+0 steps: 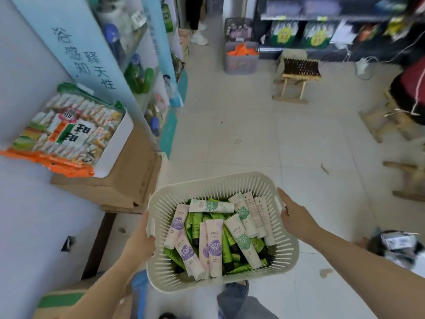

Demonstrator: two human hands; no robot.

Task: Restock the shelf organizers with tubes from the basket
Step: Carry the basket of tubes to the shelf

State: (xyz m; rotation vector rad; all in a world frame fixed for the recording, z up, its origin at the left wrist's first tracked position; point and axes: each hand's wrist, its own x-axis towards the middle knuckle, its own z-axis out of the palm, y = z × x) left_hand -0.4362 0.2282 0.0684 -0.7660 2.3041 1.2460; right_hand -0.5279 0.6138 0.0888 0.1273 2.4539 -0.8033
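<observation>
Reaching up from the bottom edge, the left hand (142, 237) grips the left rim of a cream slatted basket (213, 180), thumb hooked over the edge. The right hand (293, 218) clasps the handle slot on the opposite side. The basket sits in the lower middle of the frame, between both hands, over the tiled floor (253, 139). Inside it, white tubes (213, 245) printed purple or green lie heaped on green tubes (226, 248).

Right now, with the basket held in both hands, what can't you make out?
Head view:
Shelf organizers: the shelves at left are blurred, seen edge-on.
Green tubes: mostly buried under the pale tubes; count unknown.
Left hand: fingers hidden by the basket rim.
Tube print: too blurred to read.
</observation>
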